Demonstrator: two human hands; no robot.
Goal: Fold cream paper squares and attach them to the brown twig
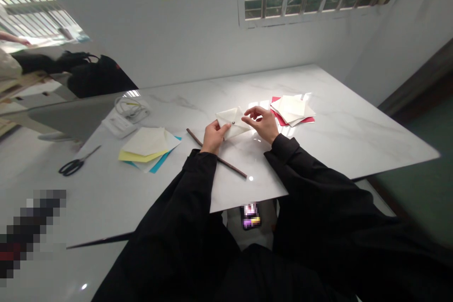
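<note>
Cream paper envelope (231, 121) sits low over the desk (354, 127) centre, your left grip (213, 136) pinching its left corner and right grip (262, 122) closed on its right flap; folding seems nearly finished, with unfolded sheets (148, 144) lying to your left.

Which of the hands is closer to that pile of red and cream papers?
Right. The right hand sits just beside the pile; the left hand grips the envelope farther away.

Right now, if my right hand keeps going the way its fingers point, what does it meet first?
Probably the envelope, held by your left hand: the right hand points leftward at its right corner, though contact is unclear.
</note>
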